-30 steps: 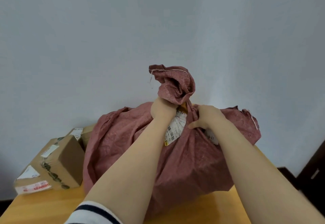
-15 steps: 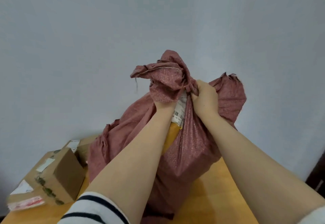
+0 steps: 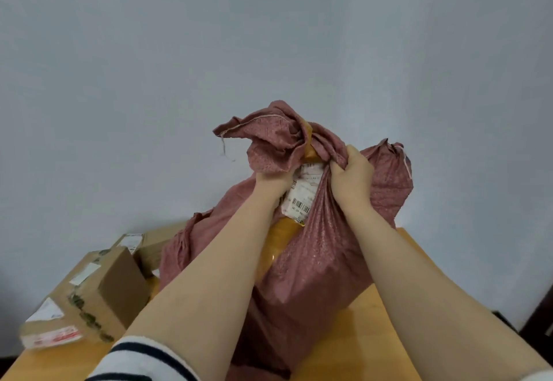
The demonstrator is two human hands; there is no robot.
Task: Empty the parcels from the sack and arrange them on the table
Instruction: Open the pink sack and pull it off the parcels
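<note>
1. Left of the sack (image 3: 314,276), several cardboard boxes (image 3: 98,296) already lie on the desk (image 3: 359,350), the nearest one close to its front corner. If the sack lurches that way, I judge it could shove that box over the edge.
2. The left hand (image 3: 270,181) is closed on a fistful of cloth at the sack's mouth, its fingers buried in the folds. A loose handful may slip and let the mouth fall shut.
3. Between the hands, a yellow parcel (image 3: 302,198) with a white barcode label shows in the sack's opening, not yet out. The cloth is pulled tight around it and could snag it.
4. The right hand (image 3: 353,177) grips bunched cloth on the other side of the opening.
5. Right of the sack, little bare desk shows, so parcels tipped out in a rush could tumble to the floor.
</note>
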